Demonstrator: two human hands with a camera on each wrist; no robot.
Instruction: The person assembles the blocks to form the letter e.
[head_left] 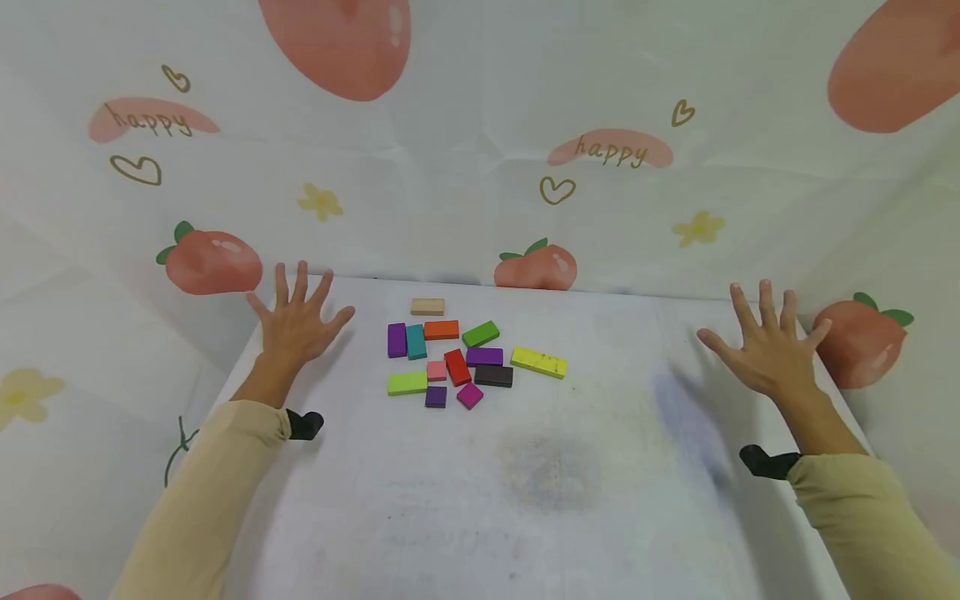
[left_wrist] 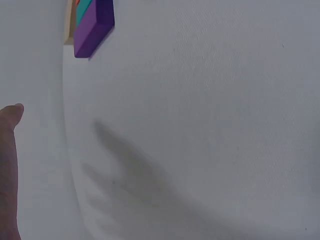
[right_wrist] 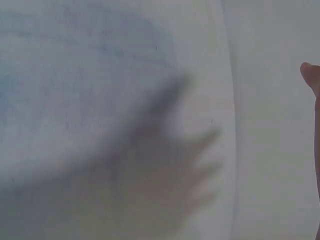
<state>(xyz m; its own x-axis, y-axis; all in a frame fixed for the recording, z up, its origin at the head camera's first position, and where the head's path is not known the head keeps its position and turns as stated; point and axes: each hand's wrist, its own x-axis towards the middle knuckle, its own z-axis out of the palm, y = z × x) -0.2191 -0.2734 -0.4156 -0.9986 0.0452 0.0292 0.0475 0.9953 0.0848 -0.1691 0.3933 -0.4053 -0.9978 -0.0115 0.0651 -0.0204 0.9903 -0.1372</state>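
My left hand (head_left: 292, 327) is held above the table's left side with its fingers spread, holding nothing. Over the right side my right hand (head_left: 771, 350) is spread in the same way, also holding nothing. Between them, nearer the left hand, lie several small coloured blocks. Closest to the left hand are a purple block (head_left: 397, 340) and a teal block (head_left: 416, 342), side by side. Behind them is a beige block (head_left: 427, 307), and a yellow block (head_left: 538, 362) lies farthest right. The left wrist view shows part of the thumb (left_wrist: 10, 117) and the purple block's end.
The blocks lie on a white table (head_left: 420, 492) with a greyish stain in front and a bluish one at right. A pale cloth (head_left: 450, 167) printed with peaches, flowers and hearts hangs behind it. A green string (head_left: 180, 450) shows by the left edge.
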